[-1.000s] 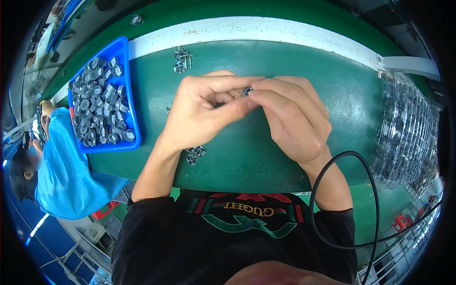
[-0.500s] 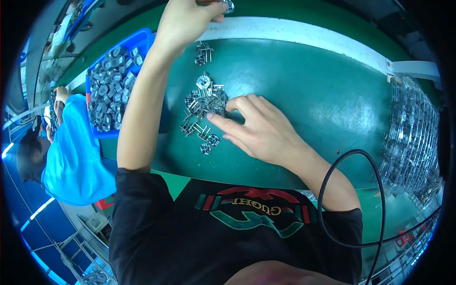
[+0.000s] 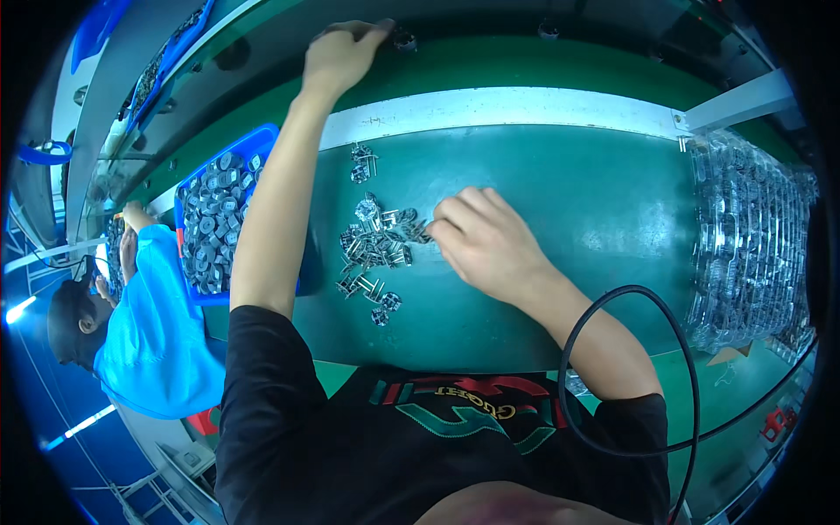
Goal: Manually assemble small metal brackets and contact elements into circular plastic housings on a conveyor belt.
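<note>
Stretched over the far white rail [image 3: 507, 107], my left hand [image 3: 341, 59] is slightly blurred with its fingers extended. Just right of its fingertips, a small round part [image 3: 404, 41] lies on the green surface beyond the rail, seemingly apart from the hand. My right hand [image 3: 486, 236] is at the right edge of a loose pile of small silvery parts with metal pins [image 3: 376, 245] on the green tabletop. Its thumb and forefinger pinch a pinned part [image 3: 420, 231] there, partly hidden by the fingers. A few similar parts [image 3: 362, 164] lie farther up, near the rail.
A blue bin [image 3: 271, 140] full of grey round pieces [image 3: 210, 227] stands left of my left forearm. Stacked clear plastic trays [image 3: 744, 245] occupy the right end. A black cable [image 3: 696, 376] loops near my right elbow. Someone in a blue top [image 3: 162, 324] works at left.
My left hand has come away from the small round part it held, which now lies beyond the rail. My right hand has drawn back to the pile's right edge, its fingers now pinched together. The view has shifted.
</note>
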A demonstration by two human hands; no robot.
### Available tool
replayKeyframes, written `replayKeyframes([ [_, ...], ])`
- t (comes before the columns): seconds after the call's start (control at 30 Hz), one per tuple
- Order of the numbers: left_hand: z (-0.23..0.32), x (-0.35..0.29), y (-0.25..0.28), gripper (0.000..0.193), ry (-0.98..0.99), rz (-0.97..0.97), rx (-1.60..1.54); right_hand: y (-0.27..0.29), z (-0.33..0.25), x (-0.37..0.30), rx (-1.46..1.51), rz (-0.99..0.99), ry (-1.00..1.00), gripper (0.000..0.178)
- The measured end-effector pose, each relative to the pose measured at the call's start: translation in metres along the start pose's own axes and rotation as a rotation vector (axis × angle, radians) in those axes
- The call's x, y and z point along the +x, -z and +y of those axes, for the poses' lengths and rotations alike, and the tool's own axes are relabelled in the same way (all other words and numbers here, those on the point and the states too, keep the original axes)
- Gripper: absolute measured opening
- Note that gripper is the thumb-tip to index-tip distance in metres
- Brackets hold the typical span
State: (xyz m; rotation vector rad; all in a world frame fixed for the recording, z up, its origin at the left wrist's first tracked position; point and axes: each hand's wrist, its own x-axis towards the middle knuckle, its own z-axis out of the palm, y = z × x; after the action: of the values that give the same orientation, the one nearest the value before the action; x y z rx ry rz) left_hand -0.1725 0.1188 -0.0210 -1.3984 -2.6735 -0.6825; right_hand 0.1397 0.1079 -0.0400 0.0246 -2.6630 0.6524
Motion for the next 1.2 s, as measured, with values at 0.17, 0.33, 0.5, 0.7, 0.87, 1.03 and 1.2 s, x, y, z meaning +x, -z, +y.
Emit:
replayKeyframes([
  [0.17,-0.041,-0.033,0.036,0.044,-0.094,-0.132,0.185,0.017,0.012,0.003,0.606,0.071,-0.258,0.013],
  [0.33,-0.041,-0.055,0.044,0.035,-0.036,-0.230,0.103,0.034,0.010,0.009,1.350,-0.033,-0.644,0.008],
  [0.5,0.031,-0.102,0.068,0.031,-0.012,-0.108,-0.155,0.042,0.015,0.008,1.320,-0.033,-0.657,0.004],
  [0.7,0.071,-0.166,0.066,0.043,0.087,-0.259,-0.967,0.043,0.020,0.006,1.871,0.145,-0.701,0.006],
  [0.87,0.082,-0.189,0.058,0.045,0.132,-0.305,-0.917,0.040,0.022,0.006,1.799,0.258,-0.680,0.016],
  [1.03,0.083,-0.194,0.049,0.045,0.144,-0.337,-1.026,0.035,0.022,0.004,1.595,0.320,-0.573,0.033],
  [1.2,0.084,-0.195,0.049,0.046,0.265,-0.449,-1.160,0.035,0.023,0.003,1.347,0.349,-0.619,0.025],
])
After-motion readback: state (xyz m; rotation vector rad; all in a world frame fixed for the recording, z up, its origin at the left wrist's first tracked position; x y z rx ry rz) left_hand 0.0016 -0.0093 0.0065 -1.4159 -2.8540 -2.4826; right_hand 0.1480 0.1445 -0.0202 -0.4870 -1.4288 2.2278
